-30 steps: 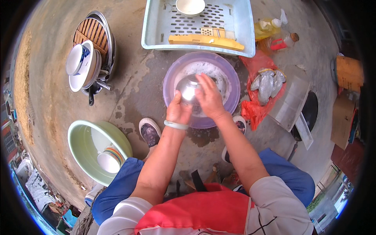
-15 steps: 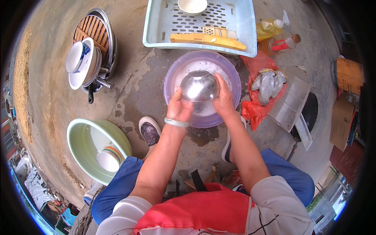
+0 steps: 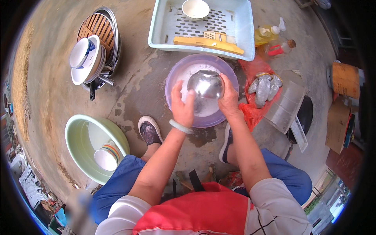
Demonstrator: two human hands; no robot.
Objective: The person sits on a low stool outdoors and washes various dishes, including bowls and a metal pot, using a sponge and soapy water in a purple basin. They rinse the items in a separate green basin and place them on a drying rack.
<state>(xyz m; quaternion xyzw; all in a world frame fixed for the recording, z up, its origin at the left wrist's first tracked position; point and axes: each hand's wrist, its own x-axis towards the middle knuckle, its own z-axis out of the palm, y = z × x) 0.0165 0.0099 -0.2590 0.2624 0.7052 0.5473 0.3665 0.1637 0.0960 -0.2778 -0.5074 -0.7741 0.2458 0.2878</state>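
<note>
A shiny metal bowl (image 3: 205, 87) is tipped bottom-up over the purple basin (image 3: 169, 96), which holds soapy, foamy water. My right hand (image 3: 228, 98) grips the bowl by its right side, the fingers reaching along the wall. Off the bowl's left side is my left hand (image 3: 183, 109), its fingers and thumb spread and nothing held in it. The thumb tip comes close to the bowl; whether it touches, I cannot tell. A pale bangle circles my left wrist.
Beyond the basin stands a light blue crate (image 3: 156, 41) with a white bowl (image 3: 195, 9). Stacked dishes (image 3: 80, 55) lie at far left, a green tub (image 3: 72, 150) with bowls at near left. On the right are bottles (image 3: 270, 33), a red plastic bag (image 3: 250, 111) and a dark pan (image 3: 307, 113).
My left hand has come off the bowl and opened, its fingers now raised. The bowl has shifted slightly right in my right hand.
</note>
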